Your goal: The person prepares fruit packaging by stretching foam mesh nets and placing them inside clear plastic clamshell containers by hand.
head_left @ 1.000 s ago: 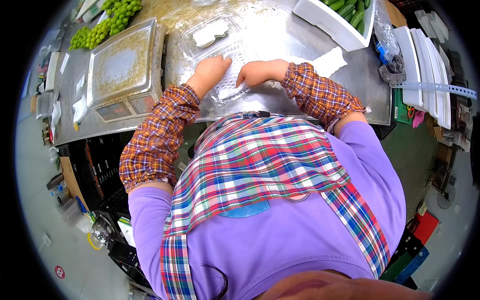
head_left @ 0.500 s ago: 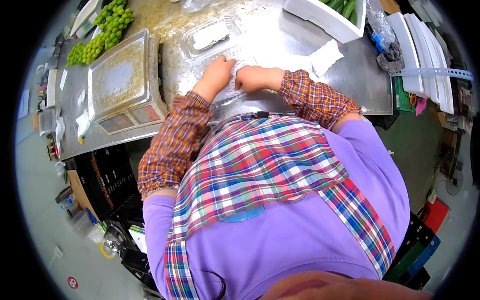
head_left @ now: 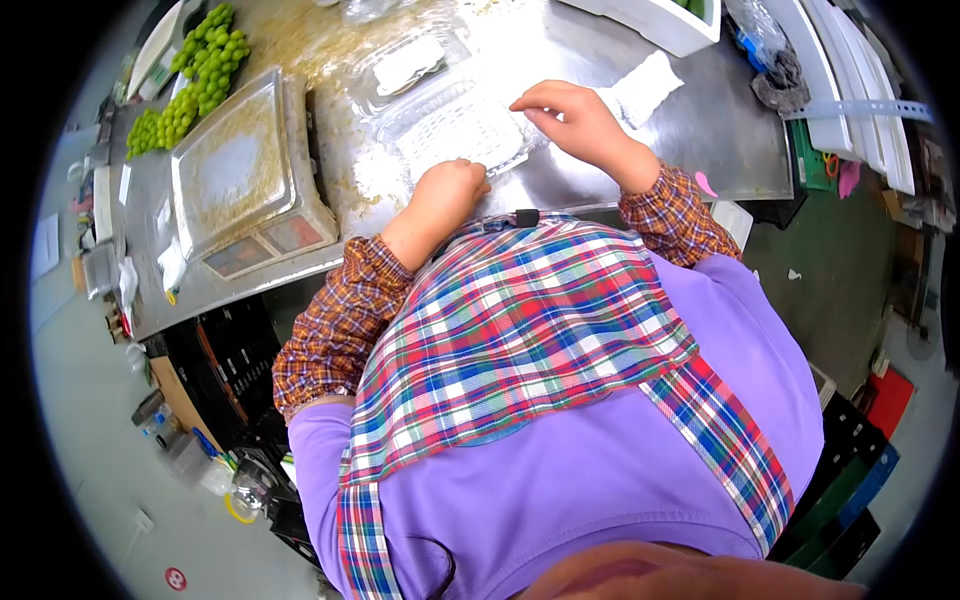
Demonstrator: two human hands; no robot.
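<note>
A clear plastic tray (head_left: 405, 118) lies on the metal table in front of me, with a white dimpled liner (head_left: 465, 135) in it. My left hand (head_left: 450, 198) is closed at the tray's near edge, its fingertips pinched on the rim and partly hidden. My right hand (head_left: 582, 118) is lifted just right of the tray, thumb and index finger apart, with nothing visible between them. Behind the tray sits another clear plastic container (head_left: 375, 85) with a white piece (head_left: 408, 65) on it. A crumpled white cloth (head_left: 645, 88) lies beyond my right hand.
To the left a stained box with a clear lid (head_left: 235, 160) stands on the metal table (head_left: 735, 165), with green grapes (head_left: 210, 65) behind it. At the back right is a white foam box (head_left: 668, 25) holding green produce. White foam panels (head_left: 850, 90) stand at the far right.
My hands, close together over the tray before, have moved apart. The right went right and away from me, its fingers opening; the left came nearer to me. The white liner now shows between them.
</note>
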